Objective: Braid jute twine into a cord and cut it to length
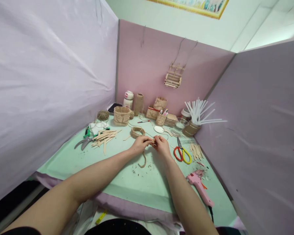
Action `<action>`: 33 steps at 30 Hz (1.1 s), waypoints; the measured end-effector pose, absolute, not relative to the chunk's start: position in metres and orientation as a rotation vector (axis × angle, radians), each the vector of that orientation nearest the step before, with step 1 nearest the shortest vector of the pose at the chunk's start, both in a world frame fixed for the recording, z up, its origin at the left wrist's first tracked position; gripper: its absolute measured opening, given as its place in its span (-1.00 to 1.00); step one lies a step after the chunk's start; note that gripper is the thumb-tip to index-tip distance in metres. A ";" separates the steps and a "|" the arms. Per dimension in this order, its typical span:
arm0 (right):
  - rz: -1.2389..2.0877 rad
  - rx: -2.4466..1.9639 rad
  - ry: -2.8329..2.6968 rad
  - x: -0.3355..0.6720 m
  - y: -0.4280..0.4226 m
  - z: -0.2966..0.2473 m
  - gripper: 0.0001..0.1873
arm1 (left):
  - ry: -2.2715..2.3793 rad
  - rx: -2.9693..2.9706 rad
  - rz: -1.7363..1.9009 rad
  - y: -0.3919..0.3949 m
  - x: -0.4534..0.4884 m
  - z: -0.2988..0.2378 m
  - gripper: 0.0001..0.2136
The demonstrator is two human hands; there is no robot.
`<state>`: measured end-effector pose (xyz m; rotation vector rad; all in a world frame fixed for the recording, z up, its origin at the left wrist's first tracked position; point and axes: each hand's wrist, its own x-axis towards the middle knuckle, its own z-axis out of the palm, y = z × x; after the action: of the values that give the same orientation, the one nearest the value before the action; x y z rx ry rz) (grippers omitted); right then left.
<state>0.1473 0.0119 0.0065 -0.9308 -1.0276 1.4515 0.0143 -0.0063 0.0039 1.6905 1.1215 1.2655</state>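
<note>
Head view, left hand (139,146), right hand (162,148), cord (145,159) below, pinched part obscured

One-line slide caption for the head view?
Left hand and right hand pinching a rope, its tail curling below; sticks at left, scissors and glue gun at right.

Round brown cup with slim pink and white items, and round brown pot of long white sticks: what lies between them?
Between cup and pot, the head view shows a brown rectangular block, then a clear round bowl.
</note>
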 end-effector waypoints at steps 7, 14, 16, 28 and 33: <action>1.276 -1.169 -1.278 0.148 0.010 0.009 -0.59 | 1.226 1.643 1.310 -0.004 0.009 0.006 -0.76; 0.356 -1.006 -1.866 0.143 -0.002 0.013 -0.83 | 1.351 1.607 1.366 0.002 0.004 0.001 -0.76; 0.293 -0.971 -1.956 0.143 -0.003 0.013 -0.82 | 1.346 1.658 1.356 0.001 0.005 0.001 -0.77; 0.482 -0.949 -1.860 0.143 0.001 0.010 -0.91 | 1.143 1.381 1.253 -0.001 0.009 0.002 -0.80; 0.896 -0.998 -1.560 0.138 0.005 0.006 -0.83 | 1.032 1.223 1.209 0.000 0.009 0.002 -0.73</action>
<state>0.1378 0.0048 0.0060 -0.9979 -1.5595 0.8958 0.0090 -0.0001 0.0019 1.2230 1.0324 1.2087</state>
